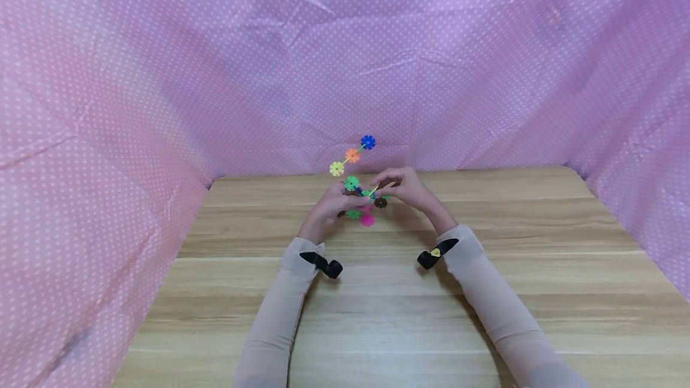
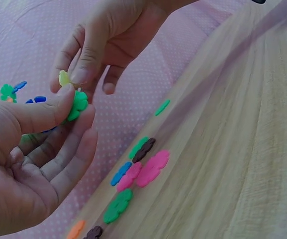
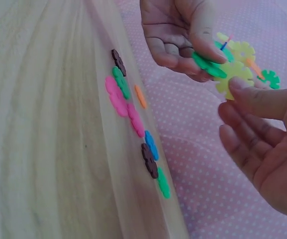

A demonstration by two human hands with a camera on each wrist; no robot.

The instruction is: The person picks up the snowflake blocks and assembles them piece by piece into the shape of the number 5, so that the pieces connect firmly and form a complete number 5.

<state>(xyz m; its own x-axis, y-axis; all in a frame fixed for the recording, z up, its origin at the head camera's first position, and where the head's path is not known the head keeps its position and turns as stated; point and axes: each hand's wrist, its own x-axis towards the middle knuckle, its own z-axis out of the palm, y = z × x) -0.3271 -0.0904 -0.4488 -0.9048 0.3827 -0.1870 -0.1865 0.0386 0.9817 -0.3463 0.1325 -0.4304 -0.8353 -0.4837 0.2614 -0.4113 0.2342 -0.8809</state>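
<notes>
My left hand point(image 1: 330, 203) pinches a green snowflake disc point(image 2: 77, 105) between thumb and fingers. This disc belongs to a joined structure of interlocking plastic discs, whose blue disc point(image 1: 368, 142), orange disc point(image 1: 353, 155) and pale yellow disc point(image 1: 336, 169) rise beyond the hands. With thumb and forefinger, my right hand point(image 3: 277, 144) pinches a yellow snowflake disc point(image 3: 233, 79). Its edge meets the green disc in the right wrist view. Both hands are held close together over the table's far side, and the fingers partly hide the structure.
Loose discs lie along the far edge of the wooden table point(image 1: 377, 316), among them a pink disc point(image 2: 153, 168), a brown disc point(image 3: 149, 161), a blue disc point(image 3: 151, 145) and an orange disc point(image 3: 141, 96). A pink dotted cloth point(image 1: 345, 76) hangs behind and at both sides.
</notes>
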